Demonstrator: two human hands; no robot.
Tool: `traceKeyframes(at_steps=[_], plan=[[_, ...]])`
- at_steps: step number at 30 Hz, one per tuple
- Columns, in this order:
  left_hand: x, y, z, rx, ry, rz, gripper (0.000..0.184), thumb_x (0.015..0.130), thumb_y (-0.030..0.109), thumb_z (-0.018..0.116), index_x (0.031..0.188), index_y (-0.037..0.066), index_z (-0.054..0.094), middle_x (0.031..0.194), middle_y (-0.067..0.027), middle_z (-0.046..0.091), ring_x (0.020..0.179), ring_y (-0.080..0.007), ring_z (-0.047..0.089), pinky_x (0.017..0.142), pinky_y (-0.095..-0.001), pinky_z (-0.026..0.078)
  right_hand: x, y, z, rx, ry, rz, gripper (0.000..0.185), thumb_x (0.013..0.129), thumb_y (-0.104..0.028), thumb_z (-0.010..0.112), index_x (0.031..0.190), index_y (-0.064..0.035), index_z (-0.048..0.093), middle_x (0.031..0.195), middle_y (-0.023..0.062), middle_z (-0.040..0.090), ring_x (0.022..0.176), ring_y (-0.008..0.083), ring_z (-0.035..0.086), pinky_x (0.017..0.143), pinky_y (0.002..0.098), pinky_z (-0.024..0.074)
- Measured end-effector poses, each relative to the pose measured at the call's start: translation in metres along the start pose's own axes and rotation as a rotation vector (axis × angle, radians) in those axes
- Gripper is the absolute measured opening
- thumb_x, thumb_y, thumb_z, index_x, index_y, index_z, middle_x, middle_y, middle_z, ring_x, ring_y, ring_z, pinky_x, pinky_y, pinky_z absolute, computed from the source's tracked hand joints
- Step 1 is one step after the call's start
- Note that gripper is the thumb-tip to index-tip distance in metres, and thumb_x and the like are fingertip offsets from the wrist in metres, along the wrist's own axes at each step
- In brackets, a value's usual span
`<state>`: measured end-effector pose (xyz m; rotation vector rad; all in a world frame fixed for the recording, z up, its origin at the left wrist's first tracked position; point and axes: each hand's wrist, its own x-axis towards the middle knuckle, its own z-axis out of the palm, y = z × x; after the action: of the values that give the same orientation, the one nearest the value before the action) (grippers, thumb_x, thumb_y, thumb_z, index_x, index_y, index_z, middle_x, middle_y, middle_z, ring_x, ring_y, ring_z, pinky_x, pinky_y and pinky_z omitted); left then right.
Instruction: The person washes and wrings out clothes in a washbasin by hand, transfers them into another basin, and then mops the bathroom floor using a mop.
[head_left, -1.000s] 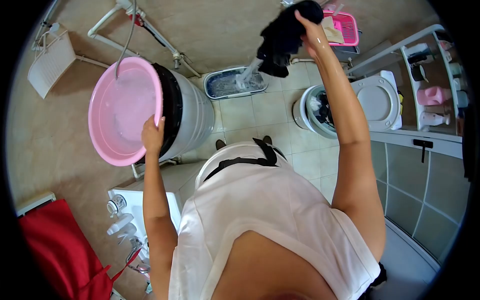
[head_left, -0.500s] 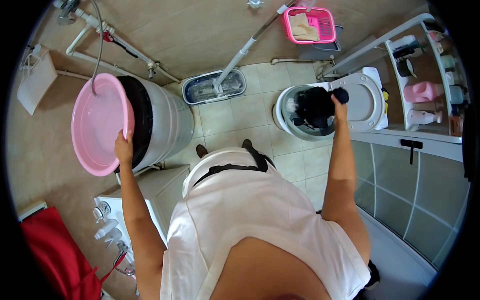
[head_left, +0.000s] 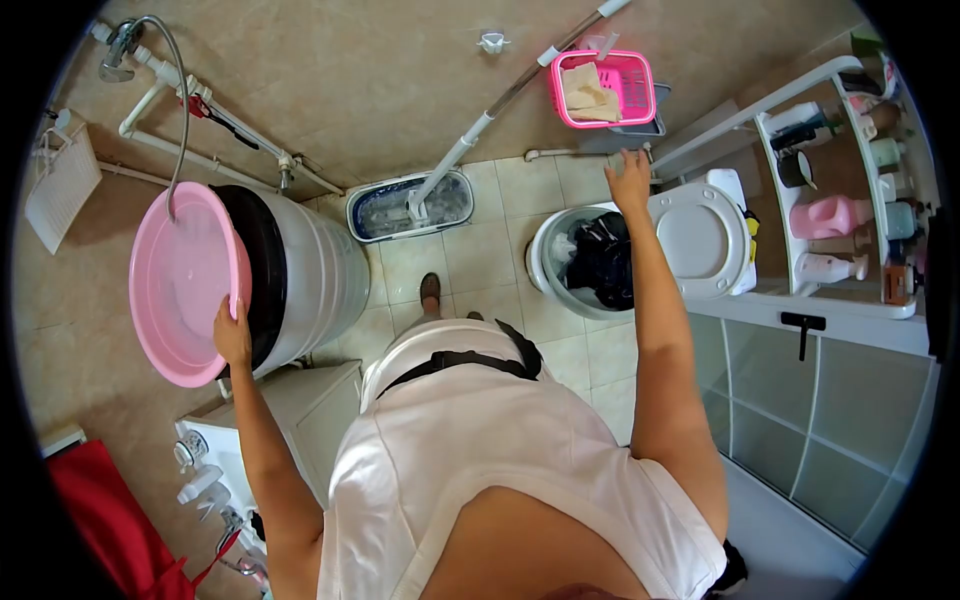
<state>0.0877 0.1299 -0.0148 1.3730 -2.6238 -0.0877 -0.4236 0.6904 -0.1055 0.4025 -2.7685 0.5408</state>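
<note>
My left hand grips the near right rim of a pink basin, which rests on a dark-lidded barrel and has a grey hose running into it. Cloudy water seems to fill the basin. My right hand is held out with its fingers apart and holds nothing. It is just above and beyond a washing tub, where dark clothes lie with something whitish at their left. My right forearm hides the tub's right side.
A mop bucket with a mop handle leaning in it stands by the wall. Beyond my right hand is a pink basket holding beige cloths. A toilet and a shelf rack of bottles are on the right. A sink counter is lower left.
My right hand has let go of the dark cloth, which now lies in the tub, and has reached forward with opened fingers. My left hand stays on the basin rim. The view has shifted slightly.
</note>
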Motion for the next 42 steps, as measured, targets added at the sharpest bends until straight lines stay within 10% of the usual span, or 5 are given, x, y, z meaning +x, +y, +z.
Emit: traceKeyframes(at_steps=[10,21,29,39,42], plan=[[0.005,0.019,0.023,0.006,0.357,0.038,0.036,0.090,0.031,0.055,0.113,0.005,0.062,0.101,-0.0159,0.064,0.091,-0.0328,0.060,0.080,-0.0433,0.045,0.231,-0.113,-0.014,-0.555,0.165,-0.429,0.040,0.085,-0.014,0.053,0.126,-0.0134,0.052,0.141,0.0118,0.039,0.133,0.0342,0.032,0.103,0.0515,0.0327],[0.057,0.103,0.045,-0.187,0.170,0.299,0.043,0.083,0.020,0.062,0.124,0.009,0.056,0.144,-0.0209,0.031,0.132,-0.0415,0.027,0.106,-0.0501,0.023,0.336,-0.121,0.048,-1.232,-0.292,-0.426,0.027,0.091,-0.022,0.046,0.108,-0.0158,0.066,0.120,0.0050,0.058,0.119,0.0220,0.050,0.109,0.0585,0.0166],[0.096,0.148,0.122,-0.359,-0.067,0.401,0.029,0.080,0.017,0.065,0.106,0.004,0.062,0.128,-0.0194,0.049,0.122,-0.0391,0.042,0.099,-0.0473,0.034,0.287,-0.099,0.005,-1.018,-0.554,-0.681,0.011,0.080,-0.016,0.059,0.086,-0.0129,0.068,0.089,0.0103,0.066,0.080,0.0307,0.065,0.068,0.0403,0.0518],[0.067,0.294,0.300,-0.843,-1.165,0.003,0.031,0.084,0.030,0.059,0.097,0.002,0.065,0.089,-0.0131,0.065,0.084,-0.0238,0.061,0.075,-0.0359,0.046,-0.025,-0.012,-0.093,-0.585,-1.377,0.123,0.029,0.071,-0.026,0.072,0.096,-0.0109,0.069,0.091,0.0104,0.067,0.082,0.0305,0.065,0.075,0.0409,0.0516],[0.050,0.328,0.323,-0.879,-1.256,-0.051,0.032,0.083,0.032,0.060,0.094,0.002,0.065,0.086,-0.0113,0.065,0.080,-0.0221,0.059,0.071,-0.0360,0.045,-0.118,-0.037,-0.111,0.109,-1.650,0.769,0.029,0.076,-0.026,0.071,0.085,-0.0001,0.062,0.056,0.0037,0.052,0.040,0.0124,0.049,0.037,0.0262,0.0414]])
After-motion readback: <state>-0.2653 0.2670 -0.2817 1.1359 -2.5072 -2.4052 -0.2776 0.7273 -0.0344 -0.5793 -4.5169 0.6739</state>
